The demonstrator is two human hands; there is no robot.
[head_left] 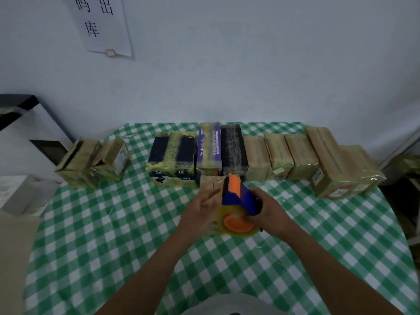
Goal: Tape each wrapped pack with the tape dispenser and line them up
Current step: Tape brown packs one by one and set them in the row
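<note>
The fingers (211,193) of the left hand (200,208) lie straight and close together, pressed flat along the left side of a small tan pack (209,181). This pack sits on the surface (113,235) just in front of the row of finished ones. The right hand (269,212) has its fingers curled tight round the handle of the tape dispenser (236,194). The dispenser has a blue body with an orange top and is tilted, its front end over the far part of the small tan pack. The clear tape roll (238,223), on an orange hub, sits at the dispenser's near end, just beside the right thumb and above the pack's near edge. Whether the tape itself touches the pack cannot be told.

Along the far edge of the green-and-white checked surface, wrapped packs stand side by side. From the left they are:
- a dark blue box (172,155) crossed with yellowish tape
- a purple box (209,148)
- a black pack (233,151)
- three tan bundles (278,155) touching one another
- a long brown pack (327,162), with a wider brown pack (361,167) against its right side

Two more taped boxes (78,162) stand well apart from the row at the far left corner, close to each other. A white box (22,194) sits off the surface to the left. A paper sign (102,26) with printed characters hangs on the wall above.
</note>
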